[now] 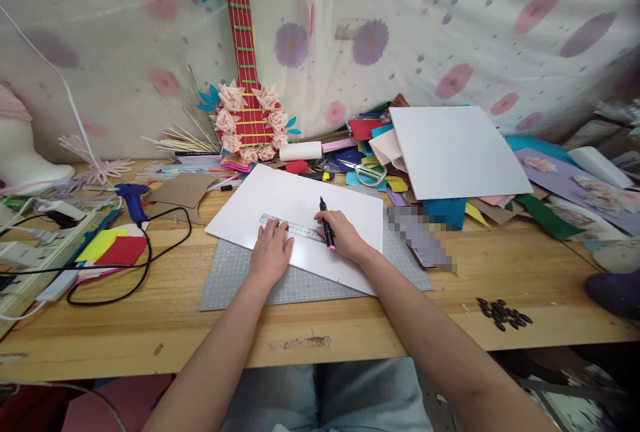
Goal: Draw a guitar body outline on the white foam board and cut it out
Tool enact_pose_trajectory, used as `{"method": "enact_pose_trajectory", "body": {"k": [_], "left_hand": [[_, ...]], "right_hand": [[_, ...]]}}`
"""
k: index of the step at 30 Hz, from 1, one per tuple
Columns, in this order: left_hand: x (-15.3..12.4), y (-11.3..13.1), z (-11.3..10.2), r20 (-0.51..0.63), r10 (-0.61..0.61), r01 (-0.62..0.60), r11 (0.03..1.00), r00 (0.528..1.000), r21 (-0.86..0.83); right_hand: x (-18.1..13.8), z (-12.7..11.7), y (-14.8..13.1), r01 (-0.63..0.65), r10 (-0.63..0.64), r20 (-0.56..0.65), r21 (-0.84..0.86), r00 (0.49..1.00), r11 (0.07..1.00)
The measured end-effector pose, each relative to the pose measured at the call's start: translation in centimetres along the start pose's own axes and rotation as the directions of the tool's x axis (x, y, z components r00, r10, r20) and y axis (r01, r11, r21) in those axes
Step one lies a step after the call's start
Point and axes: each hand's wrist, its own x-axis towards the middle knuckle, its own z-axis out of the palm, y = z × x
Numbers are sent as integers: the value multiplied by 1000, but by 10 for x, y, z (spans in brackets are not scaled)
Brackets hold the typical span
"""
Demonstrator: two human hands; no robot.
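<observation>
A white board [310,195] lies at a slant over a grey cutting mat [227,279] on the wooden table. Across the board rests a clear ruler [296,227]. The fingertips of my left hand [273,252] press on the ruler's left end, fingers laid out and holding nothing. At the ruler's right end, my right hand [343,232] grips a black marker [327,224] with a pink end. The marker stands upright, leaning slightly, and my fingers hide part of its barrel. Whether it touches the board I cannot tell.
A blue glue gun [133,202] with a looping black cable sits left. Behind the board stand a red paper guitar [250,119] with pink flowers and a pair of scissors [367,172]. Another white board [460,152] tops colored scraps. Black seeds [501,314] lie front right.
</observation>
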Motion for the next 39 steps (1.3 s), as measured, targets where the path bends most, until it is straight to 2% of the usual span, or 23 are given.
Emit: {"method": "enact_pose_trajectory", "body": {"k": [7,9,11,13,15,17,19,25,39], "left_hand": [[-1,1,-2,30,16,-17,999,999,32],[-1,1,-1,27,19,-20,999,999,32],[-2,1,-1,21,22,-23,999,1000,31],[-2,1,-1,20,24,-25,999,1000,31],[-2,1,0,18,26,-26,999,999,27],[-2,1,0,12,23,-23,1000,1000,19],[-1,1,0,6,20,-20,1000,1000,11],[-1,3,-1,19,19,-19,999,1000,28],[-1,4,-3,29,14,-15,1000,999,24]], "right_hand": [[-1,0,1,-23,22,7,29,1000,999],[0,-1,2,-27,29,-20,81,999,996],[3,-5,0,-68,83,-65,204,994,977],[10,-9,-4,-126,170,-76,397,983,909],[19,-12,-10,-185,237,-18,571,971,800],[28,-12,-17,-239,274,50,654,960,718],[36,-8,-22,-273,300,77,665,951,695],[41,6,-25,-328,351,93,627,932,707],[40,9,-25,-359,372,110,607,922,709]]}}
